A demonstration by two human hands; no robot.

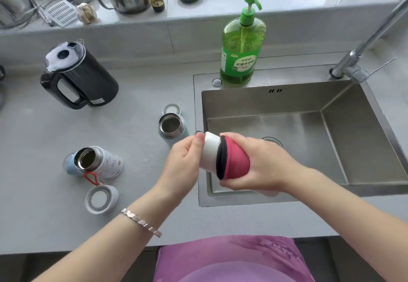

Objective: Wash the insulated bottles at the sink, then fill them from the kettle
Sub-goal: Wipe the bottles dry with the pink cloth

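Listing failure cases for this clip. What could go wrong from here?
1. The left hand grips the cap and the right hand holds the pink bottle over the edge of the sink; a slip could drop either into it.
2. The open bottle stands on the counter close beside the left hand; a stray knock could tip it.

You have one view, a wide-angle camera on your head, looking forward and down. It faces the counter (132,193) and the ledge (220,1) behind it, with the sink (287,100) on the right. Your left hand (183,164) and right hand (262,164) sit close below the lens at mid-frame, gripping a bottle (236,162). Straight edges bow toward the borders.
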